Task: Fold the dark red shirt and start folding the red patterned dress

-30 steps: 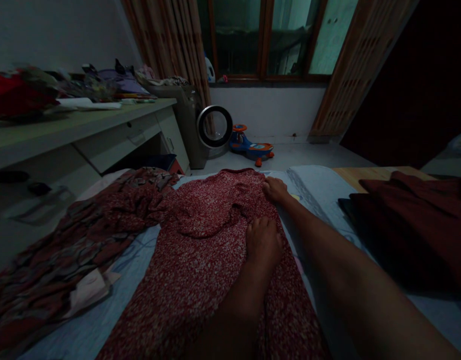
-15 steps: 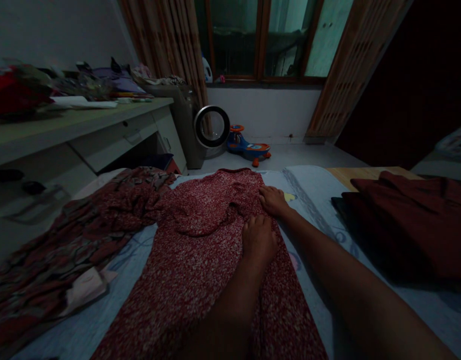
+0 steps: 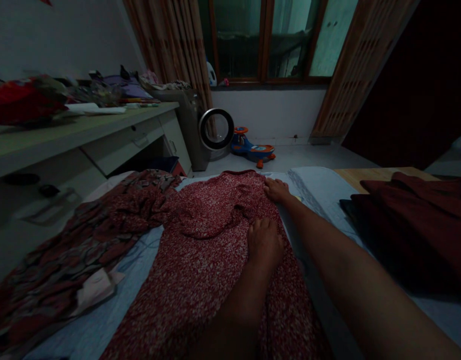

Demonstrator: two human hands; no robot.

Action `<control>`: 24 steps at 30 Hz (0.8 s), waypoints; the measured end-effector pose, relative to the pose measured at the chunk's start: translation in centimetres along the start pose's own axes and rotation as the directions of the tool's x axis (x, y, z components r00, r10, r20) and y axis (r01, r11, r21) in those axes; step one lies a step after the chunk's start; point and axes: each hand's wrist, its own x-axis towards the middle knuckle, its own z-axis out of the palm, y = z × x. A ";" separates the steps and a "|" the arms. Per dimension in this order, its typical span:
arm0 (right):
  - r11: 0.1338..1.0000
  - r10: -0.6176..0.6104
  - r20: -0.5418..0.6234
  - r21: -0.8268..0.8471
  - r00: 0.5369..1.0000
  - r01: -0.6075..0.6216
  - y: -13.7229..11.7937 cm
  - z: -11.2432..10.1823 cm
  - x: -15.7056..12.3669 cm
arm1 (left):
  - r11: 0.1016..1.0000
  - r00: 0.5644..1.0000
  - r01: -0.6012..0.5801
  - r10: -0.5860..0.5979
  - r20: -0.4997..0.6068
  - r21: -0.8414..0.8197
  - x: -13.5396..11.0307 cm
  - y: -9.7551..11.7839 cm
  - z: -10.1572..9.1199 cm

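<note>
A long dress (image 3: 203, 280), red with pale flecks, lies spread before me with its neckline at the far end. A sleeve of the same cloth is folded across its upper part. My right hand (image 3: 277, 191) is at the far right edge of the dress near the shoulder, fingers curled onto the cloth. Closer to me, my left hand (image 3: 266, 242) bears on the right side of the dress, its fingers bent into the fabric. The fingertips of both hands are hidden. Beneath is a light blue bed cover (image 3: 313, 182).
Patterned clothing (image 3: 113, 225) lies crumpled at left, with a pale tag-like piece (image 3: 97, 287) on it. Folded dark red clothes (image 3: 418, 225) are stacked at right. Beyond stand a cluttered desk (image 3: 140, 125), a washing machine with its round door (image 3: 217, 129) open, and a ride-on toy (image 3: 253, 148).
The whole view has shifted slightly, so everything sits a little further right and lower. Both hands keep nearly the same places on the dress.
</note>
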 end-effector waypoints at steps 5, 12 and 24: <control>0.999 0.046 -0.015 0.002 0.999 -0.046 0.4 0.2 0.7 | 1.000 1.000 0.015 -0.015 0.014 0.005 0.0 0.1 -0.2; 0.994 0.107 -0.120 0.044 0.987 -0.103 0.2 0.0 0.6 | 1.000 0.999 -0.019 0.019 -0.029 0.007 0.1 -0.2 0.3; 0.992 -0.119 -0.082 0.033 0.990 0.122 -1.1 -0.5 -8.8 | 1.000 0.999 -0.013 0.014 -0.047 0.020 0.3 -1.2 0.4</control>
